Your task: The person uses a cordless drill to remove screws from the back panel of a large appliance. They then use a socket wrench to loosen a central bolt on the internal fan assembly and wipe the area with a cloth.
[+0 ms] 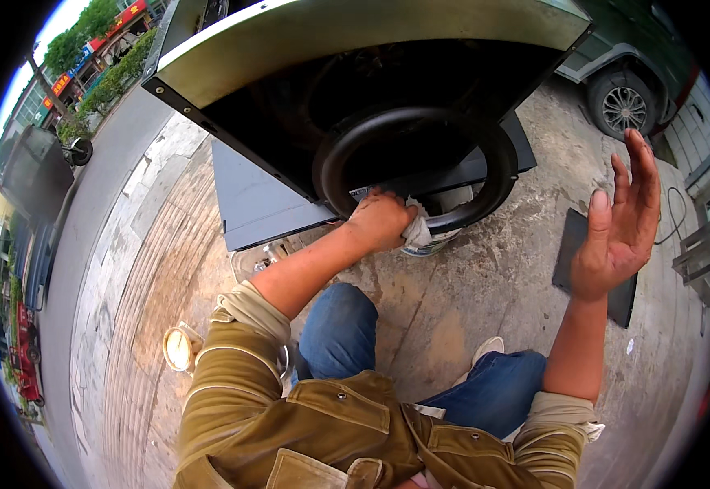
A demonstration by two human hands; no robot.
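A whitish crumpled rag (417, 226) is in my left hand (383, 220), whose fingers are closed on it against the lower rim of a black ring (497, 163). This round ring stands tilted in front of a large open metal housing (379, 61) with a dark inside. Below the ring, part of a bucket (432, 246) shows; the rest is hidden. My right hand (622, 228) is raised at the right, fingers stretched out, holding nothing and apart from the ring.
A grey metal panel (277, 196) lies under the housing. At the left on the pavement stands a small tub (179, 350) with pale contents. Behind my right hand lies a dark flat panel (622, 306). A parked vehicle's wheel (625, 106) is at the far right.
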